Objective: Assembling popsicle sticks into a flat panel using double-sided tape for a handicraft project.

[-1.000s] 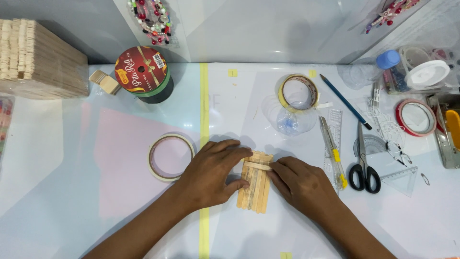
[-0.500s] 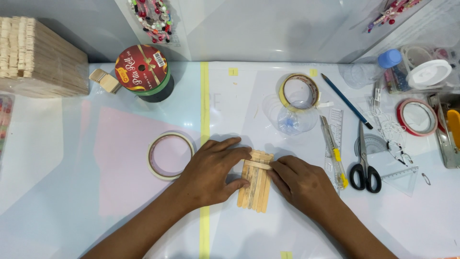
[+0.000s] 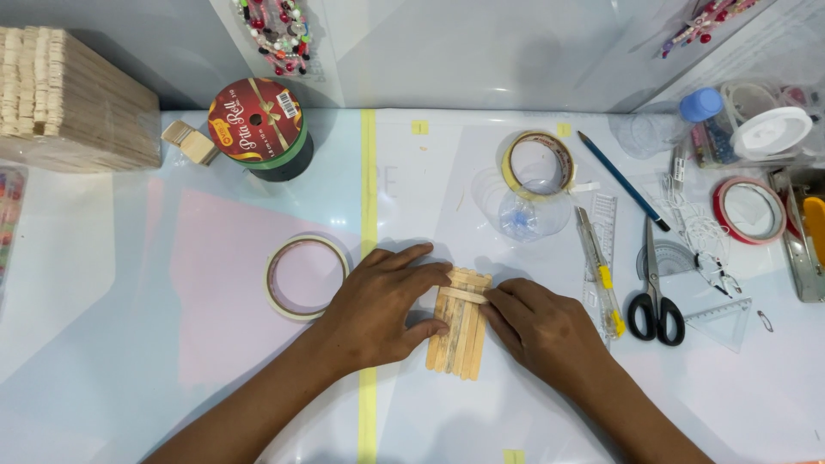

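left hand (image 3: pixel 378 309) covers left edge of craft-stick panel (image 3: pixel 460 331) | right hand (image 3: pixel 537 331) hides panel's right edge | stick stack (image 3: pixel 73 99) cut off at table's far-left corner | bead tray (image 3: pixel 9 215) mostly out of frame at left edge | stapler (image 3: pixel 808 232) cropped at right edge
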